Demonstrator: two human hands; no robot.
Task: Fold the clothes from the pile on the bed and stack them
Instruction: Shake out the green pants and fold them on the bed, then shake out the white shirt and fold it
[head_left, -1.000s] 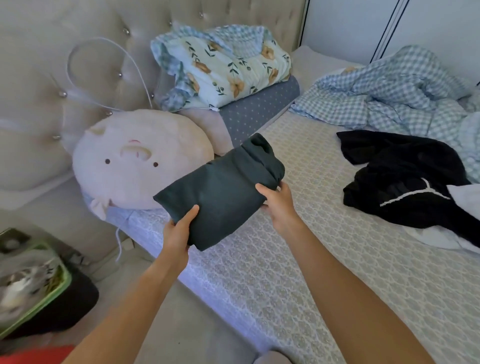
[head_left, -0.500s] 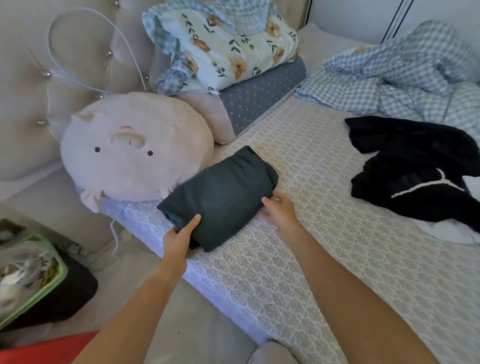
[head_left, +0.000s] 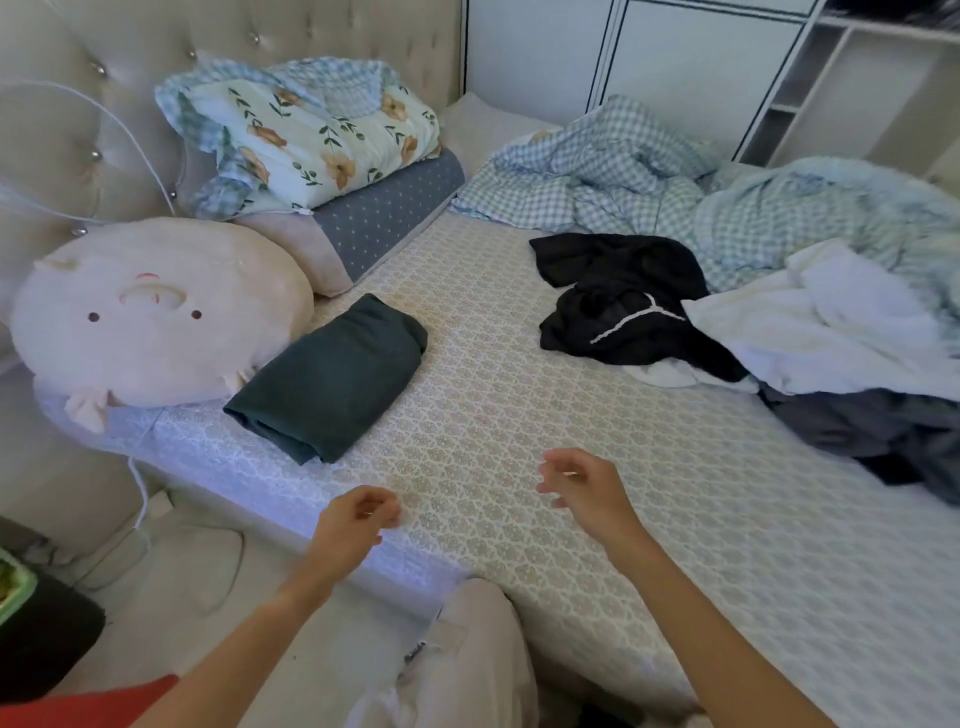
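Observation:
A folded dark green garment (head_left: 332, 379) lies flat on the patterned bed sheet (head_left: 519, 426), touching the round pig cushion (head_left: 150, 312). The unfolded pile sits at the right: a black garment with white trim (head_left: 623, 301), a white cloth (head_left: 831, 322) and a dark grey one (head_left: 883, 431). My left hand (head_left: 350, 525) hovers near the bed's front edge, fingers loosely curled, holding nothing. Over the sheet, my right hand (head_left: 587, 488) is empty too, with its fingers apart. Both hands are well clear of the folded garment.
Against the padded headboard (head_left: 104, 67), a floral pillow (head_left: 311, 130) lies on a grey dotted pillow (head_left: 384, 218). A blue checked blanket (head_left: 649, 176) is bunched at the back right. White shelves (head_left: 852, 88) stand behind. A green tray (head_left: 13, 592) sits on the floor at left.
Both hands set the folded green garment down beside the pig cushion, let go of it and drew back toward me. The view has tilted up and right.

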